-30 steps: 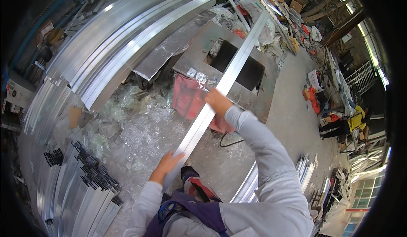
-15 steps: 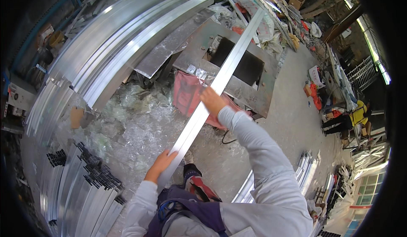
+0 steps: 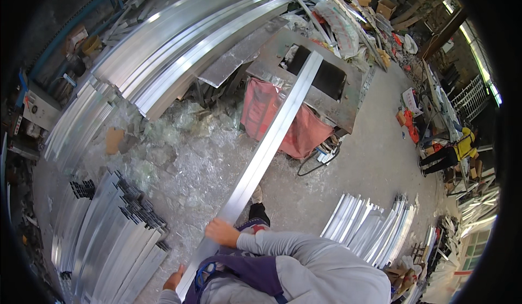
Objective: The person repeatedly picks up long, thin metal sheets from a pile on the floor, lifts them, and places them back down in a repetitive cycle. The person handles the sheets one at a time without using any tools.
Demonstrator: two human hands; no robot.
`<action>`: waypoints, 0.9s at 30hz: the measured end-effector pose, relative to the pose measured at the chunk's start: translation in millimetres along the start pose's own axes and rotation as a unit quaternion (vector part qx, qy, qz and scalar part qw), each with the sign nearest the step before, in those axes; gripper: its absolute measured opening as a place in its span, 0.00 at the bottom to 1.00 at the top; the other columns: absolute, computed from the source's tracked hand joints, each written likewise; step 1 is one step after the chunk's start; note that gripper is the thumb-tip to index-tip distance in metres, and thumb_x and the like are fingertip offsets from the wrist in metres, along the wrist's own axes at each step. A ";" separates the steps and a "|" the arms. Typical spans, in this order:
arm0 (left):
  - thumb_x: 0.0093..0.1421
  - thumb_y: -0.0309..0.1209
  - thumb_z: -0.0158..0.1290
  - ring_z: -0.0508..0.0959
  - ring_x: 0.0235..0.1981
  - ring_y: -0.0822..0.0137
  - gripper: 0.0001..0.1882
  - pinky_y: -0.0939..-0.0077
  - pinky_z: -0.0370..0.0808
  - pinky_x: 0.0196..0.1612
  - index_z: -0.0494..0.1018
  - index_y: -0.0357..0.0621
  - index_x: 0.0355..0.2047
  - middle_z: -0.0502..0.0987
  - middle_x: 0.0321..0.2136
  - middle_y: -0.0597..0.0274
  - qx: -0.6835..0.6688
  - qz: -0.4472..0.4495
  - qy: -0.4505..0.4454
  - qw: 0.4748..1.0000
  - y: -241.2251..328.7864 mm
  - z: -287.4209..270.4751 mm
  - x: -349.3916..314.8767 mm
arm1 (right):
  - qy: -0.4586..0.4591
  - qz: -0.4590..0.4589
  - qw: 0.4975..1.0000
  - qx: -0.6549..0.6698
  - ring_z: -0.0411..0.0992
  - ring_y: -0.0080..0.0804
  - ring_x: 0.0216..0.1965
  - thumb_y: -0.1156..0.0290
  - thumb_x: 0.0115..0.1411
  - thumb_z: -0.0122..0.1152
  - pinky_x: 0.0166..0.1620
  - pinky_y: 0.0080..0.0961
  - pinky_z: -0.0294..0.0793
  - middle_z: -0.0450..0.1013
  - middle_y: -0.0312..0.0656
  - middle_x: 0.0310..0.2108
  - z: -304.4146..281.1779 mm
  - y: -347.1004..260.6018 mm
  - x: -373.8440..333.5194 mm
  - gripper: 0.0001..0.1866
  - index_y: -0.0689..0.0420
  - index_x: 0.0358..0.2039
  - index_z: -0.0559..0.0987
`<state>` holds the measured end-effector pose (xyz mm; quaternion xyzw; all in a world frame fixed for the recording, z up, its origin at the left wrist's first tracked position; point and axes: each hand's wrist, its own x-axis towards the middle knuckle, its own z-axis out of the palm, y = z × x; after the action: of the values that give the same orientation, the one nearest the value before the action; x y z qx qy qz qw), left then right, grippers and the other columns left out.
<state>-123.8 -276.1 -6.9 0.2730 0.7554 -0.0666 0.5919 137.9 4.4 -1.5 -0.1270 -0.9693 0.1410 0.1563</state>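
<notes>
A long silver aluminium profile (image 3: 270, 131) slants across the view, from low beside my body up to the metal worktable (image 3: 270, 54) with the dark rectangular opening. Its far end lies over that opening. My right hand (image 3: 222, 232) is closed round the profile in front of my waist, knuckles up. Lower down, close to the near end, my left hand (image 3: 174, 279) grips the profile's left edge with the thumb on top; part of this hand is hidden. A red cloth sack (image 3: 304, 135) hangs at the table's near side, partly under the profile.
Long profiles (image 3: 179, 48) lie stacked at the upper left. More bundles stand at the lower left (image 3: 117, 239) and lower right (image 3: 375, 228). Plastic scraps (image 3: 185, 146) litter the floor. A person in a yellow top (image 3: 462, 145) is at the far right.
The profile has slid back toward me, its far end now over the table. My right hand has come down close to my waist, and my left hand has moved lower left.
</notes>
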 end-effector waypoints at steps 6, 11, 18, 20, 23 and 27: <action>0.60 0.72 0.34 0.76 0.45 0.62 0.45 0.72 0.70 0.49 0.77 0.40 0.46 0.78 0.45 0.54 -0.137 -0.147 -0.143 0.969 -1.7 -1.0 41.9 | 0.031 -0.064 0.995 0.065 0.69 0.34 0.41 0.67 0.51 0.52 0.49 0.29 0.67 0.68 0.40 0.35 -34.7 13.2 -0.6 0.12 0.56 0.37 0.72; 0.64 0.66 0.39 0.75 0.42 0.71 0.41 0.77 0.70 0.45 0.72 0.37 0.54 0.78 0.44 0.60 -0.112 0.078 -0.183 0.974 295.3 -57.8 11.6 | 0.053 -0.051 0.997 0.018 0.70 0.36 0.42 0.70 0.51 0.55 0.49 0.31 0.68 0.69 0.39 0.36 -119.8 138.5 -11.8 0.14 0.55 0.40 0.73; 0.55 0.72 0.43 0.77 0.51 0.53 0.52 0.63 0.69 0.55 0.71 0.29 0.54 0.76 0.50 0.43 -0.047 0.239 -0.078 0.967 571.4 -40.6 103.6 | 0.052 0.015 0.975 -0.214 0.70 0.40 0.45 0.73 0.52 0.56 0.51 0.37 0.69 0.70 0.42 0.45 -238.7 361.7 -44.7 0.21 0.51 0.50 0.72; 0.55 0.72 0.42 0.75 0.53 0.44 0.50 0.61 0.67 0.57 0.74 0.31 0.51 0.75 0.49 0.35 0.000 0.324 0.025 0.946 646.3 -40.5 105.5 | -0.019 0.089 0.966 -0.243 0.70 0.40 0.47 0.74 0.53 0.56 0.53 0.37 0.68 0.70 0.43 0.46 -286.6 394.7 -38.5 0.22 0.50 0.51 0.72; 0.53 0.73 0.43 0.74 0.53 0.40 0.49 0.61 0.68 0.56 0.77 0.32 0.47 0.75 0.46 0.30 -0.003 0.351 0.067 0.934 693.8 -46.7 128.3 | 0.001 0.122 0.939 -0.323 0.69 0.40 0.50 0.72 0.53 0.56 0.57 0.36 0.65 0.70 0.43 0.47 -309.5 467.7 -25.4 0.20 0.51 0.49 0.73; 0.53 0.73 0.44 0.73 0.54 0.39 0.50 0.60 0.67 0.57 0.76 0.30 0.47 0.75 0.47 0.30 0.005 0.359 0.067 0.931 694.9 -49.3 126.1 | 0.027 0.111 0.912 -0.394 0.68 0.42 0.50 0.72 0.52 0.56 0.61 0.38 0.63 0.71 0.42 0.45 -308.6 502.5 -23.6 0.16 0.52 0.44 0.74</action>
<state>156.4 372.0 44.8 0.5330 0.6445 0.1651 0.5228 365.6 535.9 116.2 -0.2891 -0.9210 -0.2399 0.1030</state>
